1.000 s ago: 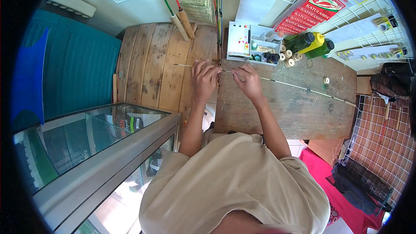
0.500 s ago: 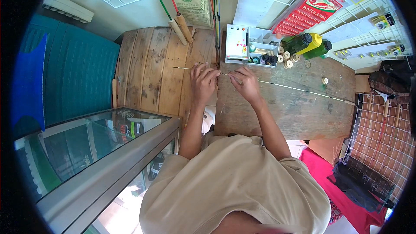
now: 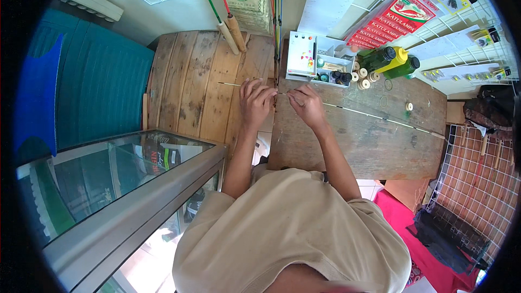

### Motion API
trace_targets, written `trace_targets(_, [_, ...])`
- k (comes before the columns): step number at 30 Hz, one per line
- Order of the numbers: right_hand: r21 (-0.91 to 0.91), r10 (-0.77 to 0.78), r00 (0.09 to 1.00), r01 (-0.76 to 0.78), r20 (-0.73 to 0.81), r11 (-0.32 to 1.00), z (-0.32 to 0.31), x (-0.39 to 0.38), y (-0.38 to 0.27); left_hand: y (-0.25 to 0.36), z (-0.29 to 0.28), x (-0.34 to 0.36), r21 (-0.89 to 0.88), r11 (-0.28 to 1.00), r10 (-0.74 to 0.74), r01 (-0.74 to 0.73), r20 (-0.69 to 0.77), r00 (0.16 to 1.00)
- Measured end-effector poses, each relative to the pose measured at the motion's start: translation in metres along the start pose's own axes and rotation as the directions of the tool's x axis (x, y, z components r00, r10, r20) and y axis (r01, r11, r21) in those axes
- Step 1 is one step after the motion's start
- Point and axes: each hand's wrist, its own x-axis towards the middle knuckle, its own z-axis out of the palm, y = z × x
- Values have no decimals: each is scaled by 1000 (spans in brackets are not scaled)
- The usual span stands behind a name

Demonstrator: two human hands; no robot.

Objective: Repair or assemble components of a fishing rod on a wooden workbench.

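A thin, pale rod (image 3: 380, 116) with dark bands crosses in front of me, from over the plank surface out to the right side of the dark wooden table (image 3: 353, 146). My left hand (image 3: 255, 100) pinches it near the tables' seam, fingers curled. Just to the right, my right hand (image 3: 307, 106) has thumb and index closed on the same rod. Anything finer between my fingertips is too small to make out. Beyond my right hand stand a white compartment box (image 3: 301, 57) and several wooden spools (image 3: 363, 82); a single spool (image 3: 409, 107) lies apart.
Green and yellow bottles (image 3: 396, 61) stand behind the spools. Upright rods (image 3: 278, 27) and cork-handled rods (image 3: 235, 35) lean at the back, beside hanging packets (image 3: 391, 19) on a wire grid. A glass display case (image 3: 125, 184) fills the lower left, near teal panels (image 3: 103, 76).
My hands stay pinched on the rod and have shifted very little, my right hand's fingers turning slightly. The whole view has moved a little.
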Motion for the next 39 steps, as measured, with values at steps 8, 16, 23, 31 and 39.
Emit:
trace_targets(8, [-40,-8,1000,9,17,999,-3,6,-5,4,-3,1,-12,1000,-16,16,-11,1000])
trace_targets(16, [-24,-3,1000,4,11,1000,-5,4,-6,14,-6,2,-22,1000,-10,11,49,999])
trace_targets(23, [37,73,997,-75,33,997,-19,-4,-2,29,-4,2,-71,996,-43,48,70,997])
trace_targets(31, [213,189,978,-204,87,956,-32,-23,16,39,0,2,-122,990,-59,71,97,994])
trace_targets(39, [237,263,960,-280,101,930,-38,-26,7,34,-8,-2,-92,995,-42,46,42,998])
